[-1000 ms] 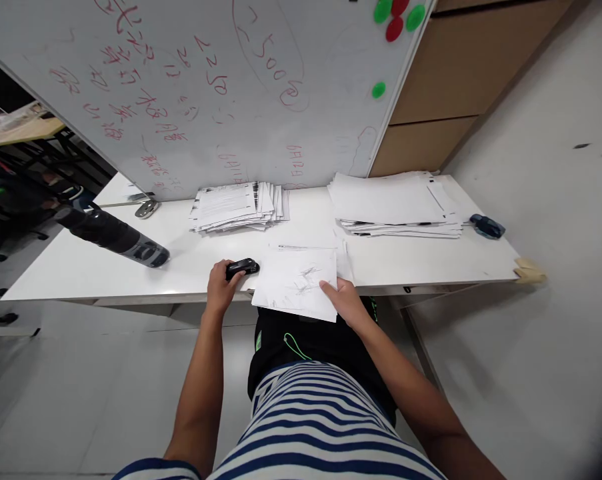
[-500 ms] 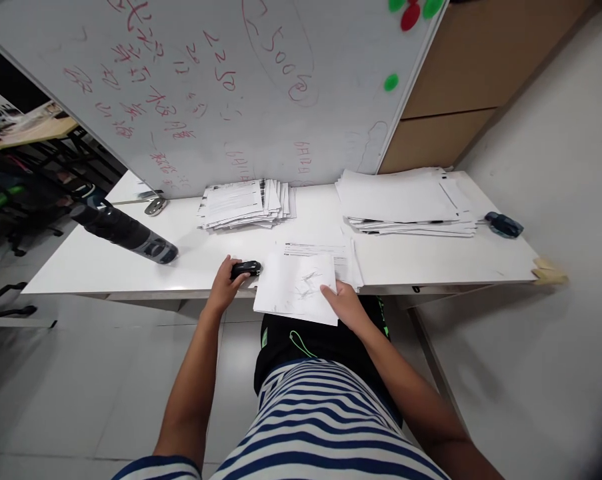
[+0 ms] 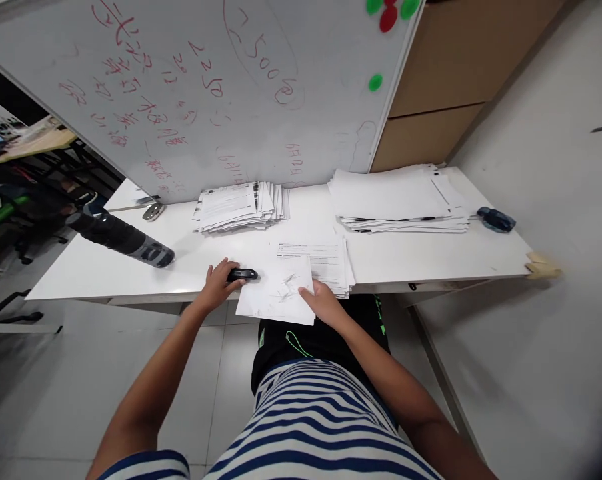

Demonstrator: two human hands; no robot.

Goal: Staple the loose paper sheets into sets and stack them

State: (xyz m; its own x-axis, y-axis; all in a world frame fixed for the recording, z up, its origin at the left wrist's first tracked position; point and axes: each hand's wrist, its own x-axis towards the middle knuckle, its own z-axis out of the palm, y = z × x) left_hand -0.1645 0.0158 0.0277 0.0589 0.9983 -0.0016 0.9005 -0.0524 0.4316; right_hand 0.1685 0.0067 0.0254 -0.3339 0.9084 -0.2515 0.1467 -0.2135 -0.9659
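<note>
My left hand [image 3: 218, 285] is wrapped around a black stapler [image 3: 244, 274] that rests on the table near its front edge. In my right hand [image 3: 321, 301], thumb on top, is a white paper sheet [image 3: 263, 300] with grey scribbles, perhaps more than one sheet thick. The sheet overhangs the front edge, and its upper left corner lies at the stapler's front end. Whether that corner is inside the stapler's jaws I cannot tell. Partly under the sheet lie printed papers [image 3: 328, 263].
Behind stand a fanned stack of printed papers [image 3: 228, 207] and a larger paper stack [image 3: 391, 193]. A dark bottle [image 3: 125, 240] and a computer mouse [image 3: 153, 211] are on the left. A dark blue object [image 3: 495, 219] sits far right. A whiteboard [image 3: 261, 127] rises behind the table [image 3: 481, 257].
The sheet in my right hand has moved left, bringing its corner to the stapler and uncovering more of the printed papers. My left hand stays on the stapler. The view has shifted slightly.
</note>
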